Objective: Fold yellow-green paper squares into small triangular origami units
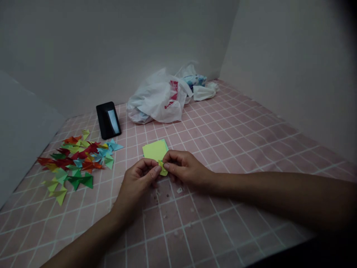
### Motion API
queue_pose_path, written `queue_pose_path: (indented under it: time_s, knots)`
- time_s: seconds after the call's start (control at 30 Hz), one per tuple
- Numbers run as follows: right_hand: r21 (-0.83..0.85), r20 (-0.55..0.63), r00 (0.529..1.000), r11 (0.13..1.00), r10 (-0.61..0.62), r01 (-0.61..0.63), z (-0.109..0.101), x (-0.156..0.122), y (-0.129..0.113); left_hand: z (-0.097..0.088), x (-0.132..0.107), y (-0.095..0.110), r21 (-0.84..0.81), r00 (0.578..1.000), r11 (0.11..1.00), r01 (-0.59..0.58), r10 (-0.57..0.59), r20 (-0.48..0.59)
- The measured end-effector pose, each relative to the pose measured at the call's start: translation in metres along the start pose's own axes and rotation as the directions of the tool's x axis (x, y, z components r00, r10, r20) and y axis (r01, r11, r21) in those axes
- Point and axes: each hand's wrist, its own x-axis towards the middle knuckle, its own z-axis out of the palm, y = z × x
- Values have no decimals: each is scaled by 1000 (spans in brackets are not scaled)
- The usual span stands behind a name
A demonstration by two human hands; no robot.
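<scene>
Both my hands meet over a pink checked tablecloth and pinch a small folded yellow-green paper piece. My left hand grips its left side with thumb and fingers closed. My right hand pinches its right side. Just behind the hands lies a small stack of square paper sheets, yellow-green on top with a blue edge showing.
A pile of several folded paper pieces in red, green, yellow, orange and blue lies to the left. A black phone leans near the back wall. White plastic bags and a tissue pack sit in the far corner.
</scene>
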Motion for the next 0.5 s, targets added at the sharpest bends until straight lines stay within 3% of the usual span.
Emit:
queue_pose_path:
  time_s: [0.23, 0.5]
  knots:
    - [-19, 42, 999, 1000, -10, 11, -1, 0, 0, -2, 1, 0, -57, 999, 998, -41, 39, -21]
    - [22, 106, 994, 1000, -13, 10, -3, 1, -1, -6, 5, -3, -152, 996, 988, -5, 18, 83]
